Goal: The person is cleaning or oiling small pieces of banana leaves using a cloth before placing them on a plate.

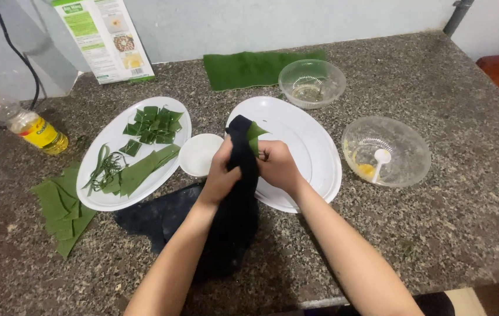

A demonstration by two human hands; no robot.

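At the near edge of the speckled granite counter [448, 234]: two bare forearms rising from the bottom of the view, meeting over a dark cloth [235, 216]. Left hand [221, 175] wrapped around the cloth, fingers curled closed on it. Right hand [277, 167] just beside, fingers likewise closed, pinching a small green leaf piece [254, 136] against the cloth; leaf tip poking out above the knuckles. Lower end of the cloth trailing down onto the counter, spreading leftward in a dark patch.

Directly behind the hands: a large white oval plate [314, 146], partly covered by the right hand. Touching or nearly touching its left rim, a small white bowl [198, 155]. Further left, a second white oval plate [106, 196] bearing cut leaf squares [155, 124], long leaf strips [141, 169] and thin green ribbons [102, 167]. Off its lower left edge, a stack of folded leaf pieces [59, 208] lying on the counter.

To the right: a clear plastic bowl [401, 140] holding a white spoon [380, 159] and a little yellow residue.

Farther back: a second clear bowl [312, 82], and behind it a large flat leaf sheet [243, 69]. At far left, an oil bottle [21, 123] with a yellow cap, lying tilted. Against the wall, a green-and-white carton [106, 38].
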